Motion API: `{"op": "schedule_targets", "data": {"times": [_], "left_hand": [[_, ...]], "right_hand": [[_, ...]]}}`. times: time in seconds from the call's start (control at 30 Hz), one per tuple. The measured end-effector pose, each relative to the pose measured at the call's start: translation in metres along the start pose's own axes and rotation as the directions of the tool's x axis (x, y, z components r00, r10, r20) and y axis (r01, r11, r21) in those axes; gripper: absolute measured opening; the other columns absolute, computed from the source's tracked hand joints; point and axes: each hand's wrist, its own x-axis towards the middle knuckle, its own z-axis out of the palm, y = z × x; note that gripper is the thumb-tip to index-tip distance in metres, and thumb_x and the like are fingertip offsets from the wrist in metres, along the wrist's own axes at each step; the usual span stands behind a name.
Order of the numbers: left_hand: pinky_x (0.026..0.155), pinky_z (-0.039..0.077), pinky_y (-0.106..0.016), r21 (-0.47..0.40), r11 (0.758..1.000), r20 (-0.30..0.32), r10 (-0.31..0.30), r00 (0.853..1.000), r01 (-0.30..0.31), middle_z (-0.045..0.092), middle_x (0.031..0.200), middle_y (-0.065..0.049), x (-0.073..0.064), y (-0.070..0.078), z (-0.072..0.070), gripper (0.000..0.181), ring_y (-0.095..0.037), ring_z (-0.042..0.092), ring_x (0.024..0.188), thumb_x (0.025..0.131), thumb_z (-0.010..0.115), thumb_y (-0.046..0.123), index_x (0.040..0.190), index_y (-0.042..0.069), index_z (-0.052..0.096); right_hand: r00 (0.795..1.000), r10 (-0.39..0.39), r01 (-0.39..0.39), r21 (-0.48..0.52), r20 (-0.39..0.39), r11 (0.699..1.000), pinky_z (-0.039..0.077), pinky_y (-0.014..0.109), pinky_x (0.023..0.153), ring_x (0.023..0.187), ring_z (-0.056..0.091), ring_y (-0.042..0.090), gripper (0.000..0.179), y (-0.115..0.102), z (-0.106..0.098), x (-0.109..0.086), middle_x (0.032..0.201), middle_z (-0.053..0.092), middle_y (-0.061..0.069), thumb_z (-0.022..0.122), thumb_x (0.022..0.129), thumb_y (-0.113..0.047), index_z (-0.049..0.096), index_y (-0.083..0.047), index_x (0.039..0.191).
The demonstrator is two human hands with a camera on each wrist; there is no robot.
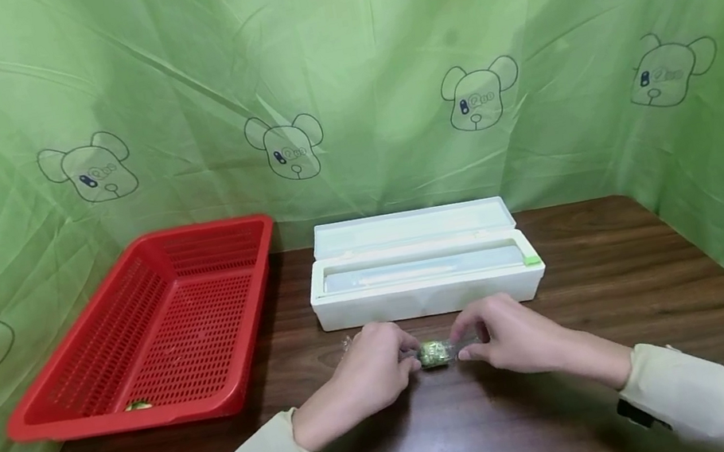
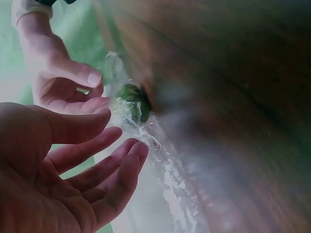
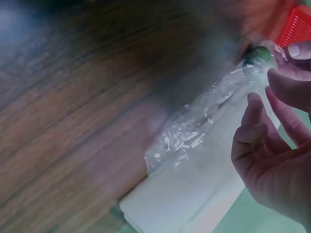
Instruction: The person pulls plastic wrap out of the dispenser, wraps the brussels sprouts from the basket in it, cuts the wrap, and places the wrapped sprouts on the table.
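Observation:
A small piece of green vegetable (image 1: 435, 354) lies on the table, wrapped in clear plastic wrap (image 3: 182, 141); its exact kind is hard to tell through the film. At its left end, the thumb and fingertips of my left hand (image 1: 374, 365) loosely pinch the wrap. My right hand (image 1: 514, 334) holds the wrap the same way at the right end. A loose, crinkled tail of film runs out past the left fingers in the left wrist view. Another tail stretches past the right fingers in the right wrist view.
Just beyond the hands stands a white plastic-wrap dispenser (image 1: 419, 301), its lid (image 1: 413, 227) raised and a green slider (image 1: 531, 260) at its right end. On the left is a red perforated basket (image 1: 259, 341) with a green piece (image 1: 138, 405) inside. Green curtains surround the wooden table (image 1: 631, 267).

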Motion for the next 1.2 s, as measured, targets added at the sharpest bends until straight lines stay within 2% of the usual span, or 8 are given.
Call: {"op": "schedule_targets", "data": {"times": [0.23, 0.4, 0.57, 0.77, 0.87, 1.07, 1.2], "left_hand": [[0.077, 0.059, -0.028, 0.044, 0.998, -0.011, 0.045, 0.999, -0.044, 0.080, 0.097, -0.004, 0.016, -0.005, 0.005, 0.014, -0.012, 0.072, 0.087, 0.090, 0.077, -0.004, 0.100, 0.004, 0.083], [0.076, 0.059, -0.026, 0.043, 0.999, -0.008, 0.008, 1.000, -0.008, 0.080, 0.095, -0.003, 0.027, -0.008, 0.008, 0.019, -0.011, 0.073, 0.087, 0.088, 0.076, -0.007, 0.098, 0.006, 0.084], [0.079, 0.059, -0.027, 0.021, 1.000, -0.001, -0.006, 1.000, 0.006, 0.080, 0.093, -0.004, 0.033, -0.010, 0.011, 0.019, -0.015, 0.075, 0.090, 0.087, 0.076, -0.009, 0.098, 0.005, 0.083], [0.079, 0.058, -0.024, 0.007, 1.000, 0.022, 0.008, 1.000, -0.008, 0.080, 0.093, -0.002, 0.034, -0.008, 0.012, 0.025, -0.013, 0.074, 0.091, 0.085, 0.073, -0.013, 0.098, 0.005, 0.083], [0.079, 0.057, -0.023, 0.000, 1.000, 0.039, 0.013, 0.999, -0.013, 0.080, 0.093, 0.001, 0.032, -0.006, 0.011, 0.026, -0.011, 0.073, 0.089, 0.084, 0.073, -0.012, 0.097, 0.008, 0.084], [0.074, 0.055, -0.023, -0.009, 0.998, 0.058, 0.067, 0.996, -0.066, 0.079, 0.091, 0.005, 0.028, -0.002, 0.012, 0.028, -0.007, 0.068, 0.080, 0.084, 0.072, -0.011, 0.090, 0.014, 0.085], [0.073, 0.055, -0.021, -0.033, 0.997, 0.066, 0.077, 0.995, -0.075, 0.080, 0.091, 0.003, 0.027, 0.000, 0.012, 0.029, -0.007, 0.069, 0.081, 0.084, 0.070, -0.013, 0.090, 0.012, 0.085]], "right_hand": [[1.000, -0.001, 0.000, 0.047, 0.016, 0.999, 0.046, 0.023, 0.055, 0.063, 0.055, 0.005, 0.012, 0.011, 0.010, 0.009, 0.076, 0.073, -0.010, 0.083, 0.088, -0.002, 0.080, -0.014, 0.086], [1.000, 0.002, -0.003, 0.062, 0.018, 0.998, 0.050, 0.024, 0.061, 0.067, 0.060, 0.006, 0.014, 0.012, 0.017, 0.010, 0.073, 0.072, -0.011, 0.085, 0.086, -0.003, 0.079, -0.014, 0.081], [0.999, 0.043, -0.042, 0.057, -0.010, 0.997, 0.049, 0.024, 0.054, 0.059, 0.058, 0.002, 0.020, 0.007, 0.025, 0.008, 0.063, 0.065, -0.016, 0.089, 0.082, -0.005, 0.075, -0.017, 0.074], [0.993, 0.113, -0.113, 0.018, -0.014, 0.993, 0.050, 0.024, 0.054, 0.057, 0.057, -0.001, 0.023, -0.002, 0.029, 0.001, 0.060, 0.061, -0.021, 0.092, 0.079, -0.011, 0.073, -0.021, 0.071], [0.994, 0.112, -0.112, 0.041, 0.018, 0.993, 0.050, 0.024, 0.052, 0.055, 0.057, 0.000, 0.024, -0.005, 0.027, -0.004, 0.059, 0.062, -0.021, 0.093, 0.080, -0.014, 0.073, -0.022, 0.070], [0.994, 0.078, -0.087, 0.108, 0.082, 0.990, 0.050, 0.024, 0.049, 0.052, 0.057, 0.001, 0.022, -0.009, 0.019, -0.010, 0.060, 0.065, -0.016, 0.090, 0.083, -0.011, 0.075, -0.020, 0.069], [0.992, 0.089, -0.099, 0.111, 0.086, 0.989, 0.051, 0.025, 0.052, 0.055, 0.058, 0.002, 0.018, -0.007, 0.017, -0.012, 0.063, 0.066, -0.016, 0.090, 0.082, -0.010, 0.077, -0.018, 0.072]]}}
